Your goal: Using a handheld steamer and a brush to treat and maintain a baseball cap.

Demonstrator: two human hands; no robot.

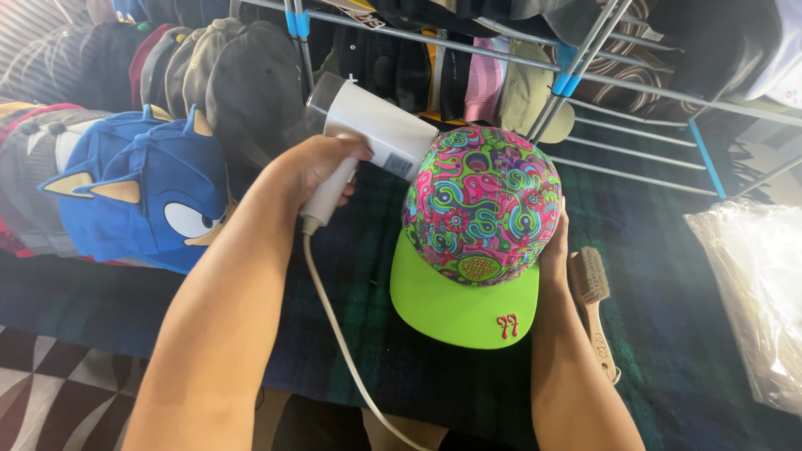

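My left hand (316, 164) grips the handle of a white handheld steamer (372, 134), whose head points at the left side of a cap. Its white cord (338, 334) trails down toward me. The cap (480, 209) has a swirly pink, green and blue crown and a bright green flat brim (459, 305) with a small red mark. My right hand (553, 246) holds the cap from its right side, mostly hidden behind the crown.
A wooden brush (593, 296) lies right of the cap on the dark plaid cloth (668, 292). Blue character caps (146, 196) and rows of dark caps (225, 71) sit at left. A metal rack (618, 92) stands behind; clear plastic bags (756, 284) lie at right.
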